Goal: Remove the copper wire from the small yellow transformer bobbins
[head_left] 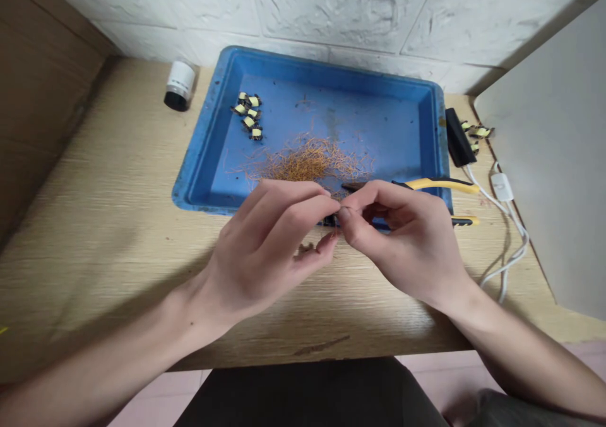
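Note:
My left hand [265,244] and my right hand [392,234] meet in front of the blue plastic tray [303,67], their fingertips pinching a small dark component [330,221] that is mostly hidden. Behind them, a tangle of fine copper wire [307,162] lies in the tray. Several small yellow-taped coil components [247,114] sit in a cluster at the tray's left. Yellow-handled pliers [440,185] rest across the tray's right rim, just beyond my right hand. A small brown scrap [306,247] lies on the table under my left fingers.
The tray stands on a light wood-grain table [108,225] against a white textured wall. A white bottle with a black end [180,84] lies at the back left. At the right are a black block [458,138], several more coils [479,132] and a white cable with an inline switch [502,187].

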A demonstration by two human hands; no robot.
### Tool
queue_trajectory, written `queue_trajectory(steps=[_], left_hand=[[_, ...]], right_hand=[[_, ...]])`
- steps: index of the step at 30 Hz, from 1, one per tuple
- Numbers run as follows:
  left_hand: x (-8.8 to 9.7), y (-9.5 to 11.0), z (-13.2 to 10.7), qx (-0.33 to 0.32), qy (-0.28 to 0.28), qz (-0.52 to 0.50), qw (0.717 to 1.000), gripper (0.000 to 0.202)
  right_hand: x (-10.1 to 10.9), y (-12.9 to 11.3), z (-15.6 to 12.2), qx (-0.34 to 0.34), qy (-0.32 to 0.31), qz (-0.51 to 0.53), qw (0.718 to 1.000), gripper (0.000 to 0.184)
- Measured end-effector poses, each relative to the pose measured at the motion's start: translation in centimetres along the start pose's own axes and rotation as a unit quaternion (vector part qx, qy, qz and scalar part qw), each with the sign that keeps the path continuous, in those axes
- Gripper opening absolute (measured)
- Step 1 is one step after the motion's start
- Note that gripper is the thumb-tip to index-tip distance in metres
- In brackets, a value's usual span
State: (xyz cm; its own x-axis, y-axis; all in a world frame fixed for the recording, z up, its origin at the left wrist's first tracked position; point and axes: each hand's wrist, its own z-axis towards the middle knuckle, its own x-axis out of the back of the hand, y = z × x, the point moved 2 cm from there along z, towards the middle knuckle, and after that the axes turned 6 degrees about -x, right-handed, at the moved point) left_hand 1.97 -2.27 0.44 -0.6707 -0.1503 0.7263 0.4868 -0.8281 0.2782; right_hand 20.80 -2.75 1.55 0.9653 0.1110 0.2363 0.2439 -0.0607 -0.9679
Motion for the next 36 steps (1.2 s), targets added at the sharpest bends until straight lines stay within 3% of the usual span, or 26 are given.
queue_trajectory(steps=[8, 16, 20, 22, 26, 30, 34, 36], left_hand=[[-0.9, -0.5, -0.9, -0.063, 0.049, 0.029, 0.996, 0.024], [0.5, -0.9, -0.6, -0.151, 0.076, 0.029, 0.985, 0.01], [0.9, -0.8, -0.7, -0.127, 0.083, 0.045, 0.987, 0.013], [1.0, -0.8, -0.8, -0.098, 0.057, 0.03, 0.993, 0.021], [1.1, -0.6, -0.9, -0.048, 0.02, -0.02, 0.998, 0.038], [1.0, -0.3, -0.5, 0.006, 0.043, -0.038, 0.998, 0.041], [0.7, 0.0, 0.3, -0.01, 0.059, -0.036, 0.998, 0.037], [0.6, 0.1, 0.4, 0.016, 0.065, -0.05, 0.996, 0.03]], right_hand=[[0.0, -0.3, 0.0, -0.045, -0.001, 0.086, 0.995, 0.014], [-0.2, -0.6, 0.0, -0.075, -0.04, 0.147, 0.986, 0.015], [-0.1, -0.6, -0.1, -0.076, -0.051, 0.151, 0.984, 0.016], [-0.1, -0.5, -0.1, -0.066, -0.049, 0.144, 0.986, 0.017], [0.1, -0.6, 0.0, -0.037, -0.045, 0.082, 0.995, 0.015], [0.5, -0.8, -0.2, 0.018, -0.022, -0.05, 0.998, 0.015], [0.8, -1.1, -0.5, 0.134, 0.014, -0.179, 0.975, 0.018], [0.9, -1.0, -0.6, 0.162, 0.018, -0.206, 0.965, 0.016]])
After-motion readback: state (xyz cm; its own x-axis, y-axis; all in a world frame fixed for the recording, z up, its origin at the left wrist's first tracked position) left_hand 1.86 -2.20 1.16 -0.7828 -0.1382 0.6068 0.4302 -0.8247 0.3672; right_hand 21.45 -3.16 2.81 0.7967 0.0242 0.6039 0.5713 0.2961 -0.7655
